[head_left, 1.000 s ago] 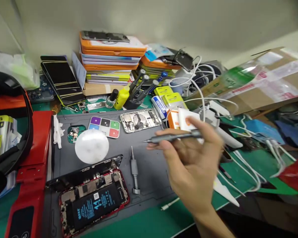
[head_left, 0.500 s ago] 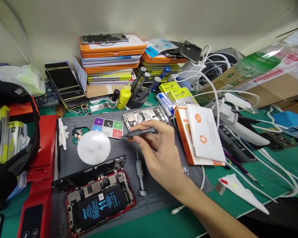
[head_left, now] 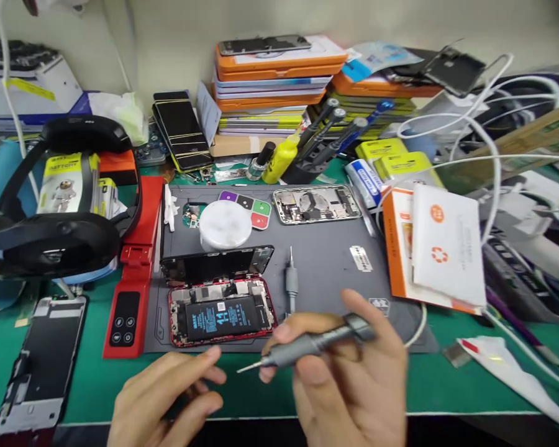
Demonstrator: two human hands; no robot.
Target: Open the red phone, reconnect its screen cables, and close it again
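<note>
My right hand grips a grey precision screwdriver, its thin tip pointing left toward my left hand. My left hand is half curled with fingers apart, and I see nothing in it. Just beyond the hands lies an opened red-framed phone with a black battery; its black screen is propped up along the far side. A second screwdriver lies on the grey mat right of the phone. Behind the screen, a round white lid-like piece partly covers a coloured screw pad.
Another opened phone body lies at the mat's back. A red device with buttons stands at the left, near a black headset and a loose phone screen. To the right are an orange-white box and white cables.
The right hand has drawn back from the coloured pad to the near edge, still holding the screwdriver. My left hand has come into view. The camera has turned left.
</note>
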